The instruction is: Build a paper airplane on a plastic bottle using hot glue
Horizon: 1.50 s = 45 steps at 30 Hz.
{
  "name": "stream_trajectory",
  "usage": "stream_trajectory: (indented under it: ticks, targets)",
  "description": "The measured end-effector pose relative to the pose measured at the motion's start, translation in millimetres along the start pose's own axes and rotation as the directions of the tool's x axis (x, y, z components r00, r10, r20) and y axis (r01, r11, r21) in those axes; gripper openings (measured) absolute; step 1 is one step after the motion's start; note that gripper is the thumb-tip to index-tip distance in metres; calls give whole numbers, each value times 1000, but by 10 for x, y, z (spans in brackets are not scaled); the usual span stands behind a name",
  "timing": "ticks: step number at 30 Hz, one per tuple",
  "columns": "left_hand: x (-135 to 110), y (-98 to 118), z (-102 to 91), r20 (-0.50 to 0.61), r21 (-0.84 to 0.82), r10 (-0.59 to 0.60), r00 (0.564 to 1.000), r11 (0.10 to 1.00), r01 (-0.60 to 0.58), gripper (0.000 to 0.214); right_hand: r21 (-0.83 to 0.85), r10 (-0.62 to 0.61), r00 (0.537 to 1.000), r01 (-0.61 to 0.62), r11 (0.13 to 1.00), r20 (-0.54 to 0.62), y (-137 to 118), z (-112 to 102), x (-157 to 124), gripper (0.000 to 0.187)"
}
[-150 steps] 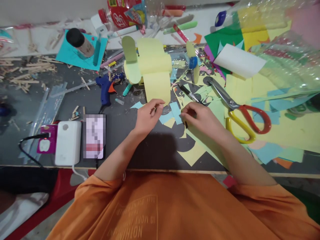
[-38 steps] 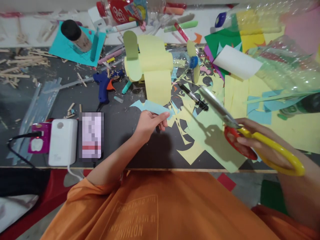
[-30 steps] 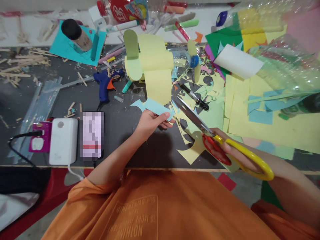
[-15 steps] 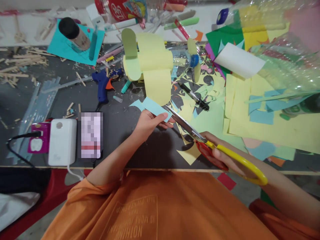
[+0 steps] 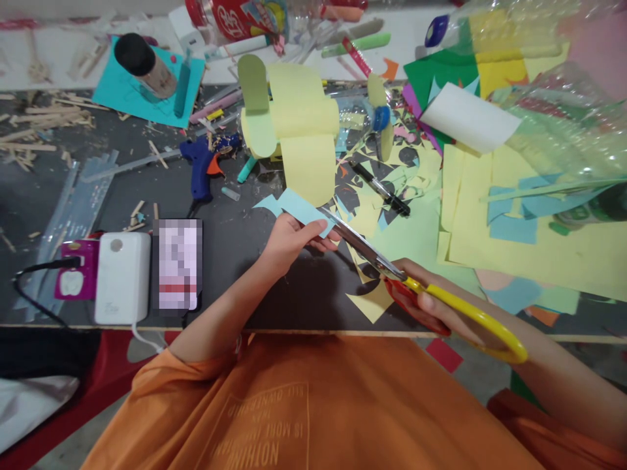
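Note:
My left hand (image 5: 294,238) pinches a light blue strip of paper (image 5: 301,212) between thumb and fingers, above the dark table. In my right hand (image 5: 431,303) are scissors (image 5: 367,249) with one yellow and one red handle. Their blades point up and left, and the tips lie at the right end of the blue paper. Whether the blades are fully closed I cannot tell. Just beyond the paper lies a plastic bottle (image 5: 353,119) with a blue cap, wrapped in pale yellow paper (image 5: 306,121) with wing-like flaps.
A blue glue gun (image 5: 198,166) lies left of the bottle. Nearer me are a phone (image 5: 179,264) and a white power bank (image 5: 122,277). A black pen (image 5: 379,189) rests among paper scraps. Yellow sheets (image 5: 529,261) and clear plastic bottles (image 5: 578,124) cover the right side.
The scissors' yellow handle has shifted very slightly right and the blades look a little closer together. My left hand and the blue paper have hardly moved.

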<state>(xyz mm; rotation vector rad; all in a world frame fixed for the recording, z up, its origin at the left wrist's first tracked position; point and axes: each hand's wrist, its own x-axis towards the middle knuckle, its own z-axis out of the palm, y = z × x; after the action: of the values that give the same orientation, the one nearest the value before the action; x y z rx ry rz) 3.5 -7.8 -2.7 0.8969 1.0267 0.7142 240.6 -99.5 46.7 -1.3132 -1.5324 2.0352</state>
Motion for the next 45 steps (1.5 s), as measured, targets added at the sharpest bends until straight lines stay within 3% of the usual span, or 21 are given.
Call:
stream_trajectory:
  ticks: [11,17,22,27,32,38,45]
  targets:
    - [-3,-1,-2,43,-20,-1,999,1000,2,34,18,34,999,-34,999,-34,-32,37,15,56]
    - [-2,5,1,62,-48,8,998,999,-5,33,-3,-12,999,12,1000,36,10,15,43,53]
    - [6,-4,-9,66,-45,10,998,999,-7,34,-15,84,993,-86,996,-81,-77,58,46,66]
    - [2,1,-9,69,-28,6,998,1000,-4,33,49,148,984,-144,988,-100,-141,110,33,71]
    - [-5,16,-4,66,-41,-15,998,999,17,37,35,97,988,-93,995,-119,-41,87,28,66]
    - [8,3,-5,0,-31,-14,1000,999,14,45,-38,7,1000,-7,999,8,118,6,-2,53]
    - [9,1,-6,2,3,15,1000,1000,-15,47,-39,72,997,-73,997,-36,-70,68,-22,53]
